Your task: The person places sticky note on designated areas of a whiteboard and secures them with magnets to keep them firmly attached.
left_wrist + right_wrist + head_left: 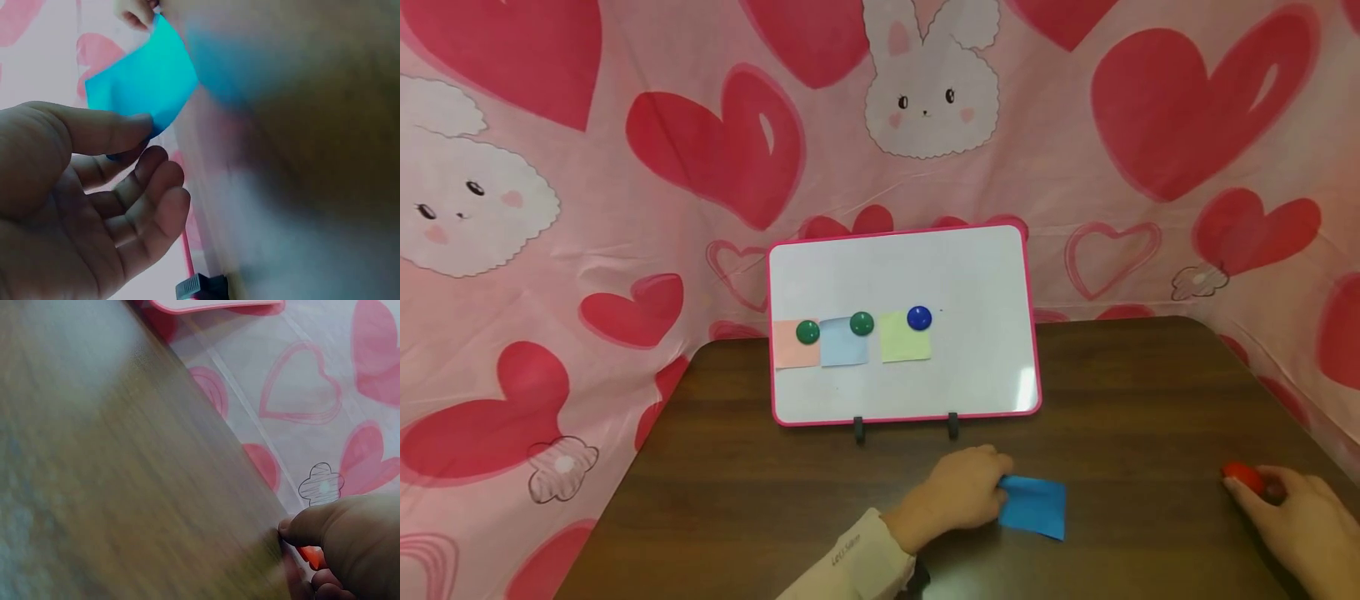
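Between its thumb and fingertips my left hand (958, 490) pinches one edge of a blue sticky note (1034, 508), in front of the whiteboard. The left wrist view shows the note (140, 78) bending slightly away from the left hand (81, 181). Over at the right of the table, my right hand (1303, 521) grips a red round magnet (1246, 477) between thumb and fingers. In the right wrist view the right hand (350, 540) covers most of that magnet (310, 555); only a sliver shows.
A pink-rimmed whiteboard (981, 367) stands tilted on black feet (953, 425) at the back of the brown table (722, 483). On it are a pink note (793, 353), a light blue note (844, 348) and a yellow-green note (904, 343), under two green magnets (808, 332) and a blue magnet (919, 317).
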Available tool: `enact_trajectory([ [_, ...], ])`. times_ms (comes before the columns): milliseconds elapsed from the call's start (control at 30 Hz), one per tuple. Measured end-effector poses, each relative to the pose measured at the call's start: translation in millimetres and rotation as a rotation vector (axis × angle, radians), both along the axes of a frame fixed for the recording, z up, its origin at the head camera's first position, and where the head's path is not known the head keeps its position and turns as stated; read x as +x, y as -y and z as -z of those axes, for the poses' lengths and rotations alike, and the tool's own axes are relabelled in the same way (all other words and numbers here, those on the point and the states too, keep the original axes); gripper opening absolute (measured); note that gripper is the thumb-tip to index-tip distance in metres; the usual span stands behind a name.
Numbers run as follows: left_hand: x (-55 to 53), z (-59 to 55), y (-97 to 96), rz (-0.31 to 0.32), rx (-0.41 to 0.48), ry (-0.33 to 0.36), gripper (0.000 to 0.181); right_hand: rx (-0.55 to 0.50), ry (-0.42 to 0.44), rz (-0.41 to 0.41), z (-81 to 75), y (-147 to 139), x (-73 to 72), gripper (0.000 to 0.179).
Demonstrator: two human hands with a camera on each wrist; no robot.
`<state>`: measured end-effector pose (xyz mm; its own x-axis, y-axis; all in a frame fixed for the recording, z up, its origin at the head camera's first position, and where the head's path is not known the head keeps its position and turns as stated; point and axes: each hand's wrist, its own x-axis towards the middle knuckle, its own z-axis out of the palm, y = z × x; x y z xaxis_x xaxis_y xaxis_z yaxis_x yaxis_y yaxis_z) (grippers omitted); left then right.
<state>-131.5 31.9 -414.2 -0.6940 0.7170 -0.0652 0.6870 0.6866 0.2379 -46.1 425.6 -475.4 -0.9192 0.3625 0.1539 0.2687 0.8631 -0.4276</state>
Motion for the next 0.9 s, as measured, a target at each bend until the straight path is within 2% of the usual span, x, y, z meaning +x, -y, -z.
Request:
enact_trajectory([
  [100, -5.6, -1.7, 3.6, 0.012, 0.046, 0.035, 0.006, -0.005, 0.013, 0.003, -1.9, 1.3, 0.7, 0.061],
  [300, -15.1, -4.6, 10.3, 0.013, 0.156, 0.146, 0.009, -0.015, 0.032, 0.007, -3.9, 3.1, 1.6, 0.062],
  [367, -17.3, -6.0, 12.6, -0.004, 0.189, 0.194, 0.020, -0.017, 0.039, 0.008, -4.4, 3.5, 1.8, 0.062],
  [467, -20.6, -8.1, 16.4, -0.009, 0.241, 0.250, 0.046, -0.019, 0.043, 0.007, -5.4, 4.1, 2.0, 0.062],
  [600, -25.3, -8.9, 21.3, 0.033, 0.314, 0.258, 0.062, -0.020, 0.059, 0.009, -7.0, 4.9, 2.5, 0.062],
  [700, -27.9, -8.4, 23.1, 0.068, 0.348, 0.249, 0.052, -0.021, 0.081, 0.012, -8.3, 5.4, 3.0, 0.064],
  [900, -31.4, -6.6, 22.7, 0.085, 0.406, 0.312, 0.026, -0.030, 0.095, 0.016, -8.0, 3.8, 3.1, 0.065],
])
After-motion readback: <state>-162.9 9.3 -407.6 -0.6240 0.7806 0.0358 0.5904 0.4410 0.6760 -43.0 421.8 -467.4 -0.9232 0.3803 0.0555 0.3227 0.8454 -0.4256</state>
